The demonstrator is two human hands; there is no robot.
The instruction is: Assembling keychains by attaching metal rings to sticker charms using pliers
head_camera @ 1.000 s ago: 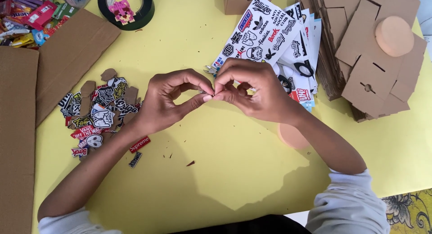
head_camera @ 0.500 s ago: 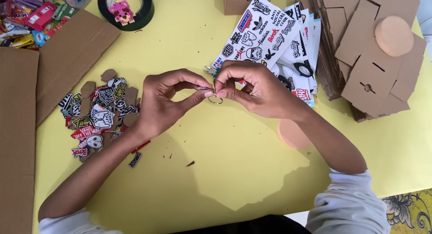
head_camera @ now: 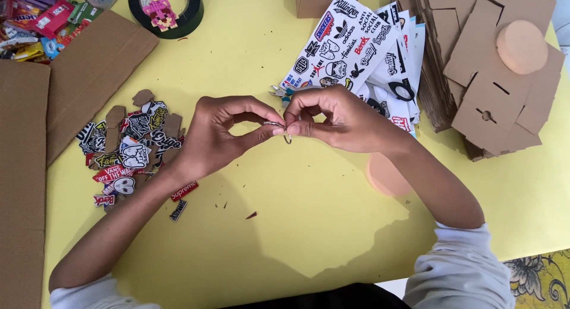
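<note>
Two hands, sticker sheets just behind

A yellow table is filling nearly the whole view, lying under soft, even light. At five o'clock, past its edge, a strip of floral patterned fabric in yellow and grey is showing.

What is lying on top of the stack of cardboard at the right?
A round peach-coloured disc rests on the top sheet of the stack of cardboard, which has slots and a small hole cut into it. The lower sheets show only their edges; their faces are covered.
</note>
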